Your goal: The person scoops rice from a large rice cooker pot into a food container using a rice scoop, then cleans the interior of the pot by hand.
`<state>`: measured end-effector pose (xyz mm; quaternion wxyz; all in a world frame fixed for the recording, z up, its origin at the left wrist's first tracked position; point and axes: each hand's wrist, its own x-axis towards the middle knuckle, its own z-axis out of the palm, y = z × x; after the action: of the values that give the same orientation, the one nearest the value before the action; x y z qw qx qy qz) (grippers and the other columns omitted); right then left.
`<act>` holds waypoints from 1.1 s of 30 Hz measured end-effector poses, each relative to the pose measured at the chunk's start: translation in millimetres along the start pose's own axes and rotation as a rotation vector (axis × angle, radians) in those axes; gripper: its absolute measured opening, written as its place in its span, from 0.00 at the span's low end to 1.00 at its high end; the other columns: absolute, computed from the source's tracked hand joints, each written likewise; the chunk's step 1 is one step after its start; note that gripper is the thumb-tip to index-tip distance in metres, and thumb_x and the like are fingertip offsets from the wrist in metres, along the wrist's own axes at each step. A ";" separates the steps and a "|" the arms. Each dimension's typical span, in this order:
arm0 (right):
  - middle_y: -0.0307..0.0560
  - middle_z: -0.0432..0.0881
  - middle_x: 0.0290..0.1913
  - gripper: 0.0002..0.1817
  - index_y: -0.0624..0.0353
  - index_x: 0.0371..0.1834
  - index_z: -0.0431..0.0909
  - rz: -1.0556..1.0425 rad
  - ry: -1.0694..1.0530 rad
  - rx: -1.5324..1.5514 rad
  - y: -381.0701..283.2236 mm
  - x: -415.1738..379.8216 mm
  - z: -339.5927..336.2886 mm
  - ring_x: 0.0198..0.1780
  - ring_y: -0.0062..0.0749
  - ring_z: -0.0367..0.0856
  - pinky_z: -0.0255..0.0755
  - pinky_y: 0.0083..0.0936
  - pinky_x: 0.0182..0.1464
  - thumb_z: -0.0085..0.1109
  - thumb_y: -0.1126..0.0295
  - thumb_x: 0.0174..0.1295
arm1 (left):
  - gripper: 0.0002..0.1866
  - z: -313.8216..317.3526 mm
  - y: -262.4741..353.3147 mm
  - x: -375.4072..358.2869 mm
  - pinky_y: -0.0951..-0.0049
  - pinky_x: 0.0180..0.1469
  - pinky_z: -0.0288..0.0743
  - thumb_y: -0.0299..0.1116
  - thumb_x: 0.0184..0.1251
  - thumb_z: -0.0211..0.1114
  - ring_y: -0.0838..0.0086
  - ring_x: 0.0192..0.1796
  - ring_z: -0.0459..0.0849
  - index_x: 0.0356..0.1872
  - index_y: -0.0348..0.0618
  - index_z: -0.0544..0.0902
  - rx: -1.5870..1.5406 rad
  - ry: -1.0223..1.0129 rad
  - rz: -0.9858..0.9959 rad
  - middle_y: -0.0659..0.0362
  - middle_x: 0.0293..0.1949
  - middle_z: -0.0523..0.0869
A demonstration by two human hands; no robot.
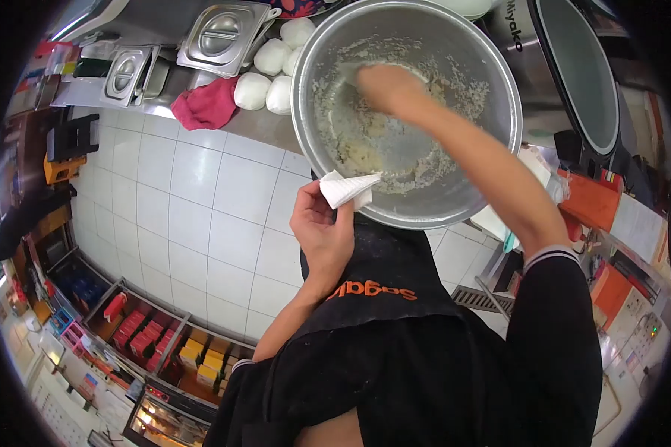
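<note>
Bowl [417, 212] with residue [476, 97] left inside; beside it, white balls [252, 91] look finished.
Left hand [324, 242] has its grip closed on folded white cloth [341, 191] at the rim; right hand [386, 86], inside, is too blurred to tell.

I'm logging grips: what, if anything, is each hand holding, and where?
Left hand: a folded white sheet, pinched by its near side at the bowl's rim. Right hand: too blurred to tell.

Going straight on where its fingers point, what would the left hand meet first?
Probably the near rim of the metal bowl; the folded white cloth in the left hand already overlaps it in view, though depth is unclear.
</note>
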<state>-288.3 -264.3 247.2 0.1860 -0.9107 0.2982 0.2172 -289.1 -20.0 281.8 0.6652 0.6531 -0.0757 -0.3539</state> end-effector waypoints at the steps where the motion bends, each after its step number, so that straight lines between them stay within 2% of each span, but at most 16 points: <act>1: 0.57 0.84 0.34 0.11 0.62 0.41 0.81 -0.128 0.029 -0.045 -13.2 2.5 17.2 0.37 0.49 0.85 0.79 0.43 0.40 0.52 0.72 0.58 | 0.14 -0.4 -0.4 1.8 0.75 0.53 0.76 0.18 0.61 0.63 0.73 0.49 0.82 0.46 0.31 0.72 -0.006 0.000 0.003 0.53 0.44 0.82; 3: 0.57 0.84 0.33 0.11 0.62 0.40 0.81 -0.260 0.047 -0.080 -30.6 -22.9 41.7 0.37 0.49 0.86 0.79 0.42 0.40 0.52 0.72 0.58 | 0.14 -4.8 -1.1 -1.2 0.75 0.52 0.76 0.17 0.61 0.63 0.73 0.49 0.83 0.46 0.31 0.72 -0.005 0.007 -0.007 0.53 0.44 0.82; 5: 0.57 0.84 0.33 0.10 0.63 0.38 0.80 -0.556 -0.196 -0.201 -25.4 -53.0 38.0 0.36 0.49 0.86 0.80 0.41 0.38 0.51 0.72 0.59 | 0.14 -4.5 -2.3 -1.5 0.75 0.52 0.77 0.17 0.61 0.64 0.73 0.47 0.83 0.46 0.31 0.73 -0.007 0.012 0.007 0.53 0.43 0.83; 6: 0.57 0.84 0.33 0.10 0.63 0.38 0.80 -0.561 -0.202 -0.212 -19.2 -56.1 25.7 0.36 0.49 0.86 0.80 0.41 0.38 0.51 0.72 0.59 | 0.14 -4.0 -1.5 -1.0 0.75 0.52 0.77 0.17 0.61 0.64 0.73 0.47 0.83 0.46 0.31 0.73 -0.018 0.021 0.007 0.53 0.43 0.83; 9: 0.55 0.85 0.33 0.10 0.59 0.35 0.85 -0.408 -0.003 -0.256 -10.2 -46.4 0.8 0.36 0.47 0.86 0.79 0.40 0.34 0.53 0.72 0.56 | 0.14 -5.8 4.3 -4.6 0.75 0.52 0.77 0.17 0.61 0.65 0.74 0.45 0.84 0.47 0.29 0.74 -0.050 0.039 -0.026 0.53 0.42 0.84; 11: 0.52 0.86 0.32 0.11 0.57 0.35 0.85 -0.180 0.306 -0.343 3.8 -11.8 -3.8 0.36 0.47 0.86 0.79 0.39 0.34 0.52 0.71 0.57 | 0.13 -7.4 7.3 -6.7 0.76 0.50 0.77 0.18 0.61 0.65 0.75 0.44 0.84 0.46 0.28 0.77 -0.143 0.066 -0.169 0.52 0.42 0.85; 12: 0.52 0.86 0.32 0.11 0.57 0.35 0.85 -0.174 0.304 -0.342 7.0 -0.5 -1.3 0.36 0.47 0.86 0.79 0.39 0.34 0.52 0.71 0.57 | 0.13 -8.2 7.9 -6.9 0.76 0.50 0.77 0.18 0.61 0.65 0.75 0.44 0.84 0.46 0.28 0.77 -0.141 0.061 -0.172 0.52 0.42 0.85; 14: 0.58 0.84 0.34 0.11 0.60 0.39 0.81 -0.114 0.069 -0.211 2.5 15.7 15.2 0.38 0.50 0.86 0.80 0.41 0.39 0.51 0.72 0.59 | 0.11 -10.6 8.3 -9.1 0.77 0.49 0.77 0.17 0.62 0.65 0.76 0.44 0.84 0.45 0.28 0.79 -0.157 0.059 -0.207 0.53 0.42 0.85; 16: 0.59 0.84 0.37 0.10 0.60 0.40 0.81 -0.349 -0.103 -0.186 -32.2 -27.9 40.3 0.41 0.50 0.85 0.80 0.40 0.41 0.51 0.73 0.58 | 0.11 -10.9 3.0 -7.8 0.77 0.49 0.77 0.18 0.62 0.64 0.76 0.43 0.84 0.45 0.28 0.79 -0.175 0.065 -0.175 0.53 0.42 0.85; 19: 0.58 0.84 0.40 0.11 0.59 0.42 0.81 -0.463 -0.277 -0.283 -18.5 -57.8 27.7 0.43 0.50 0.85 0.80 0.40 0.44 0.53 0.74 0.56 | 0.11 -9.6 2.4 -10.6 0.77 0.49 0.77 0.18 0.62 0.64 0.76 0.43 0.84 0.45 0.29 0.80 -0.187 0.050 -0.143 0.54 0.41 0.86; 21: 0.58 0.84 0.42 0.13 0.57 0.44 0.82 -0.306 -0.204 -0.293 -0.5 -51.4 4.6 0.45 0.50 0.84 0.79 0.41 0.46 0.54 0.75 0.55 | 0.11 -8.3 3.3 -7.8 0.77 0.49 0.77 0.18 0.62 0.65 0.76 0.42 0.84 0.45 0.29 0.80 -0.188 0.063 -0.134 0.54 0.41 0.86; 23: 0.57 0.84 0.41 0.12 0.58 0.43 0.82 -0.068 0.036 -0.270 12.0 -37.1 -20.8 0.44 0.48 0.85 0.80 0.41 0.44 0.54 0.74 0.57 | 0.12 -10.6 1.9 -9.4 0.73 0.52 0.77 0.17 0.60 0.64 0.73 0.46 0.83 0.45 0.29 0.78 -0.202 0.039 -0.149 0.53 0.42 0.84; 26: 0.57 0.85 0.39 0.11 0.60 0.41 0.83 0.079 0.035 -0.367 40.9 -8.2 -5.9 0.41 0.50 0.86 0.81 0.41 0.40 0.53 0.73 0.58 | 0.11 -10.3 -0.2 -9.1 0.74 0.51 0.77 0.16 0.60 0.64 0.73 0.45 0.83 0.44 0.29 0.78 -0.239 0.024 -0.144 0.53 0.42 0.84; 30: 0.56 0.85 0.37 0.11 0.61 0.40 0.83 -0.219 0.048 -0.319 -5.3 -56.7 55.0 0.38 0.52 0.86 0.81 0.41 0.37 0.52 0.73 0.59 | 0.12 -10.1 1.1 -8.3 0.75 0.49 0.78 0.14 0.58 0.64 0.72 0.45 0.83 0.44 0.29 0.78 -0.236 0.046 -0.164 0.52 0.42 0.84; 32: 0.55 0.85 0.37 0.11 0.61 0.40 0.84 -0.239 -0.260 -0.192 -28.6 -80.0 33.3 0.40 0.49 0.86 0.81 0.40 0.41 0.52 0.71 0.60 | 0.12 -14.1 -0.1 -10.1 0.74 0.49 0.78 0.14 0.58 0.64 0.72 0.45 0.83 0.44 0.29 0.78 -0.253 0.028 -0.181 0.52 0.42 0.84; 33: 0.55 0.85 0.37 0.11 0.61 0.40 0.84 -0.232 -0.254 -0.195 -20.9 -74.2 26.2 0.40 0.49 0.86 0.81 0.40 0.41 0.52 0.71 0.60 | 0.12 -13.6 0.0 -6.5 0.74 0.50 0.78 0.14 0.57 0.64 0.72 0.45 0.83 0.44 0.29 0.78 -0.277 0.003 -0.174 0.52 0.42 0.84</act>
<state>-336.7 -202.0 267.3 0.1567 -0.9180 0.1428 0.3353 -286.3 -5.3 282.3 0.7159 0.5597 0.0319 -0.4162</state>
